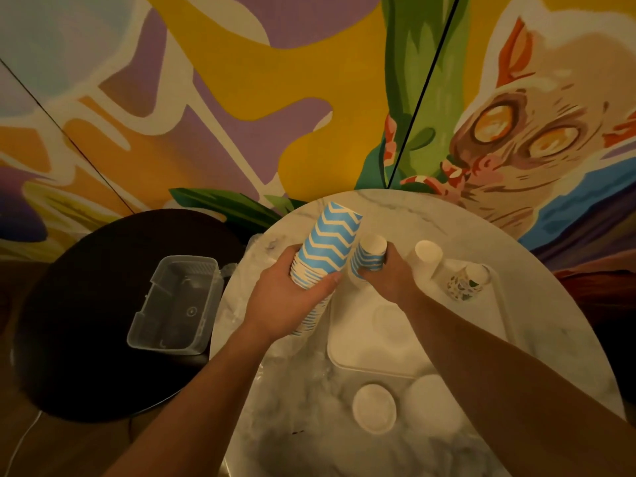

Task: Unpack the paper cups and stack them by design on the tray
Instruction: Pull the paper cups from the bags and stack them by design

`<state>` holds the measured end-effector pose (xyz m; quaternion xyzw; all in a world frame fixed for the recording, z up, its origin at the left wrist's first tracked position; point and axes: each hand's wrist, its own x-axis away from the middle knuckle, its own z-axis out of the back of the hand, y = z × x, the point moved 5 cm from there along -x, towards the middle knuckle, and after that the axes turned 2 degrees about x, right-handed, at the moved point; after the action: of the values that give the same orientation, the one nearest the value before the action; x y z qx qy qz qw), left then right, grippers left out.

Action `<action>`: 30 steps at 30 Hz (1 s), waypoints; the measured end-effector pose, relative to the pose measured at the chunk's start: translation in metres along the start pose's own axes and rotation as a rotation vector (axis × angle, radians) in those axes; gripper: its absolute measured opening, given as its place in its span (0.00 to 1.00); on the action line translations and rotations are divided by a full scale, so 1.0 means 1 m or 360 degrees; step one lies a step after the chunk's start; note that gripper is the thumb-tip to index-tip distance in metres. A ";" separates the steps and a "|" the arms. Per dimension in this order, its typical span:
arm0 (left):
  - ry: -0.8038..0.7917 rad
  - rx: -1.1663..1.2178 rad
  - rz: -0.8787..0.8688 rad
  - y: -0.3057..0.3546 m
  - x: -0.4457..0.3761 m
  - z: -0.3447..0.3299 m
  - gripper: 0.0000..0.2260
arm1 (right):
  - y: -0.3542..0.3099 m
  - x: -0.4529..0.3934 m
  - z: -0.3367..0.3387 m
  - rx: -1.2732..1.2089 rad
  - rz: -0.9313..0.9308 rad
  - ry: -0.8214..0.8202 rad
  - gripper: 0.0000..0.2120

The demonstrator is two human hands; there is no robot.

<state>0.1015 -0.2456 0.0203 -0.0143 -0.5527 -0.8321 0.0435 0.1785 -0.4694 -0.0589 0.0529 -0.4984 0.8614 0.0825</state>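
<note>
head camera looks down on my two bare hands over the round white marble-look table (550, 339), and i place everything from the white rectangular tray (361, 352) lying on it. my left hand (292, 304) hovers just off the tray's left edge, fingers curled closed around a tall nested stack of blue-and-white zigzag paper cups (330, 246); the stack is tilted, bases up and away from me, its lower rims poking out below my palm. my right hand (389, 277) is over the tray's far left corner, fingers wrapped shut on a shorter stack of blue-striped paper cups (370, 256), base end up, just beside the zigzag stack; whether the two stacks touch i cannot tell. at the tray's far side stands a plain white paper cup stack (428, 253), upside down, and to the right of it, at the tray's far right corner, a stack of multicoloured patterned paper cups (466, 280), also base up. near the tray's close edge, on the table, lie two more white cup shapes (375, 407), blurred. crumpled clear plastic wrapping (309, 383) lies off the tray's near left corner. well to the tray's left, a clear plastic rectangular container (175, 304) sits on a dark round side table (86, 339). beyond the tray rises a colourful painted mural wall (241, 98).
</note>
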 end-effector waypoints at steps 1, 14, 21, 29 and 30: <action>-0.0010 -0.0001 -0.0002 0.000 0.000 0.000 0.24 | 0.002 0.001 0.000 0.0020 0.0007 -0.0023 0.29; -0.0049 -0.0024 -0.0059 0.030 0.019 -0.032 0.26 | -0.055 0.080 0.061 -0.0974 -0.0088 -0.0275 0.19; -0.0203 -0.0181 -0.0188 0.074 0.045 -0.066 0.24 | -0.086 0.128 0.088 -0.1064 0.0040 -0.0305 0.21; -0.0305 -0.0278 -0.0288 0.101 0.069 -0.089 0.28 | -0.073 0.163 0.130 -0.1161 0.0062 -0.0150 0.21; -0.0315 -0.0268 -0.0294 0.102 0.072 -0.091 0.28 | -0.071 0.165 0.133 -0.1161 0.0070 -0.0146 0.21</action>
<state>0.0413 -0.3730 0.0832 -0.0490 -0.4815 -0.8705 -0.0894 0.0320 -0.5348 0.0965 0.0478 -0.7770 0.6253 0.0549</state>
